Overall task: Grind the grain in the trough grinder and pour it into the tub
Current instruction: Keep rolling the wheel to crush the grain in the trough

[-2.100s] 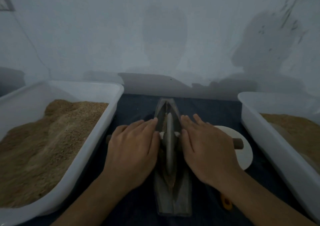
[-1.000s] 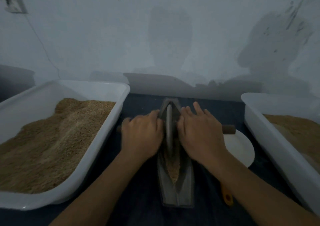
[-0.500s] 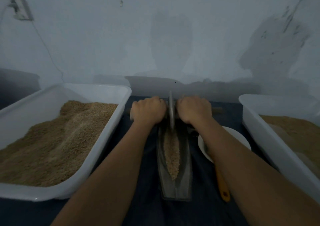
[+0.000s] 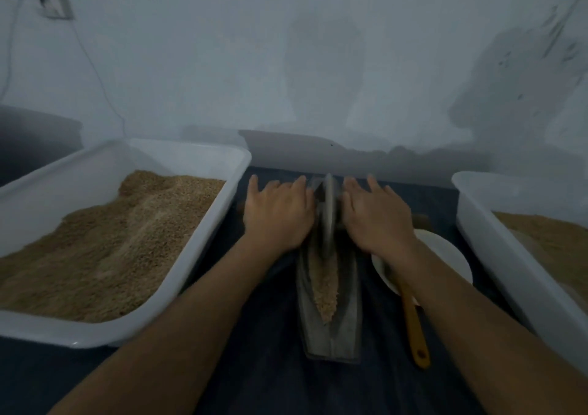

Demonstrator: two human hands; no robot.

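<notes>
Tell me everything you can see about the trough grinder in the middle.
The trough grinder is a long, narrow, boat-shaped trough, dull grey and metal-looking, lying on the dark cloth between two white tubs. A line of tan grain fills its groove. A thin grey wheel stands upright on edge at its far end, blurred. The left hand and right hand press flat on either side of the wheel, over its axle.

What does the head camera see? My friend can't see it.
Two hands, left hand and right hand, press flat on a wheel over a grain-filled trough grinder. White tubs of grain sit on both sides.
</notes>
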